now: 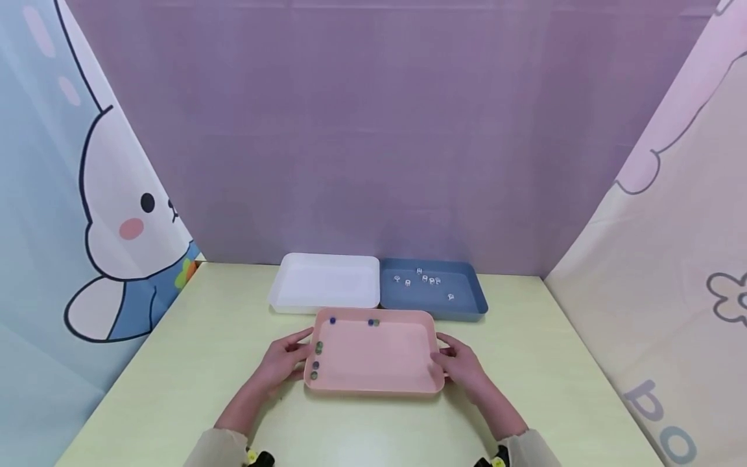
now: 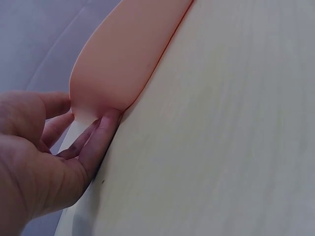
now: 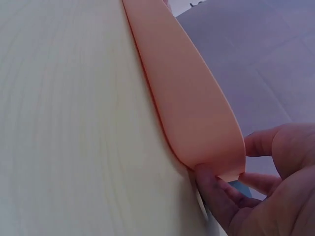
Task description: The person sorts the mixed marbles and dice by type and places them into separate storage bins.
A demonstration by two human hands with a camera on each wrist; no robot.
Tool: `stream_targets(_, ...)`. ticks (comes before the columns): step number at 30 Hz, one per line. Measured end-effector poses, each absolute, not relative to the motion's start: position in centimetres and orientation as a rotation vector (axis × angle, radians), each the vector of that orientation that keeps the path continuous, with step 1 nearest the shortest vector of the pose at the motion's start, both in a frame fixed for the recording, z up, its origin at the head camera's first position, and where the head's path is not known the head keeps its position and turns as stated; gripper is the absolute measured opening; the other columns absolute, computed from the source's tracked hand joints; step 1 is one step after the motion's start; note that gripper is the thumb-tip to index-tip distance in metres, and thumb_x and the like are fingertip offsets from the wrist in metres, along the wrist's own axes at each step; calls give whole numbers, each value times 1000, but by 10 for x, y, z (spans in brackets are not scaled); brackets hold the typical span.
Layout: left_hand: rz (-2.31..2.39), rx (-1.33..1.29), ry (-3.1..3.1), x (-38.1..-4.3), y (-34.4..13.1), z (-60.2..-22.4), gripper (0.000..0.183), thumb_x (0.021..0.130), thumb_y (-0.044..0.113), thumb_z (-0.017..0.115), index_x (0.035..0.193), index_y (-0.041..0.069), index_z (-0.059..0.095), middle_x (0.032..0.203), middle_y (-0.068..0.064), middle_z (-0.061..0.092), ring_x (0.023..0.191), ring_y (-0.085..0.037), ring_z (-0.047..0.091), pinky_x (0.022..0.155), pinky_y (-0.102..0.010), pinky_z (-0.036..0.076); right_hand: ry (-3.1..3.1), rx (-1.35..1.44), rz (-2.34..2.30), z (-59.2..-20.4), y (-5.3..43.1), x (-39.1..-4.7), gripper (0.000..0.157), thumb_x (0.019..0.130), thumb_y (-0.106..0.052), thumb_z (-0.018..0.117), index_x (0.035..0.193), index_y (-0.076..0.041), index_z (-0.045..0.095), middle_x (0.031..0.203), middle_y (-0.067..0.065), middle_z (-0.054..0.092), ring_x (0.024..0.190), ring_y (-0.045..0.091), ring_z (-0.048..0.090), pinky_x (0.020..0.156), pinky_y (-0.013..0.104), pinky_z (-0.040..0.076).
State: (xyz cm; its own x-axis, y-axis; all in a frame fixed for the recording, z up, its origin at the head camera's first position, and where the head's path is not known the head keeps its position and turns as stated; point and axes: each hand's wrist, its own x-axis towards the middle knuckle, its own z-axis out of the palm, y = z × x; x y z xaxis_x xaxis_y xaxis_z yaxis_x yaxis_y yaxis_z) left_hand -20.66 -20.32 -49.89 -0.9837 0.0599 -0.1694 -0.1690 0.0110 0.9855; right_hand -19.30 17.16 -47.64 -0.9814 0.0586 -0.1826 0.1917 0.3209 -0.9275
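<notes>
A pink tray [image 1: 379, 357] is held between both hands near the table's middle. My left hand [image 1: 283, 360] grips its left end, the thumb at the rim and fingertips at the lower edge in the left wrist view. On the opposite end, my right hand [image 1: 463, 368] holds the tray the same way, as the right wrist view shows. Small dark blue and green marble-like balls [image 1: 318, 347] lie along the tray's left side, and a few more sit by its far wall. Whether the tray's underside touches the table cannot be told for certain.
Just behind the pink tray stand a white tray [image 1: 327, 282] and, to its right, a dark blue tray [image 1: 434, 298] with several white dice [image 1: 432, 281]. The pale table [image 1: 204, 337] meets a purple backdrop at the back, with printed curtains at both sides.
</notes>
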Motion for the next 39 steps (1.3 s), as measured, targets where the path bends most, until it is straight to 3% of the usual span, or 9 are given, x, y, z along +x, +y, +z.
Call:
stream_targets(14,2064,-98,2117,-206,-203,-500,50,96,13,63,143,11,49,117,-23,58,94,-29,66,70,-42,58,2315,195,-1773,-481,181,-198,54,97,-12,56,149,-8,40,111,19,62,79,26,65,65,39,56)
stream_targets(24,2059,-139,2159,-209,-202,-502,48,94,12,64,140,17,54,111,-17,62,89,-25,67,67,-41,58,2259,175,-1788,-482,185,-203,53,100,-16,54,150,-11,37,105,15,63,77,25,64,62,39,55)
stream_targets(34,1938,-90,2319,-213,-196,-494,45,93,8,64,138,8,56,103,-16,63,82,-22,66,59,-37,58,2250,212,-1816,-481,187,-201,54,99,-14,53,151,-12,36,107,17,63,76,25,64,61,37,55)
stream_targets(39,1717,-74,2586,-215,-198,-485,41,92,11,67,132,7,61,107,-14,65,87,-23,64,61,-34,57,2230,199,-1836,-481,184,-200,55,99,-13,54,151,-13,36,106,18,59,74,24,63,60,36,55)
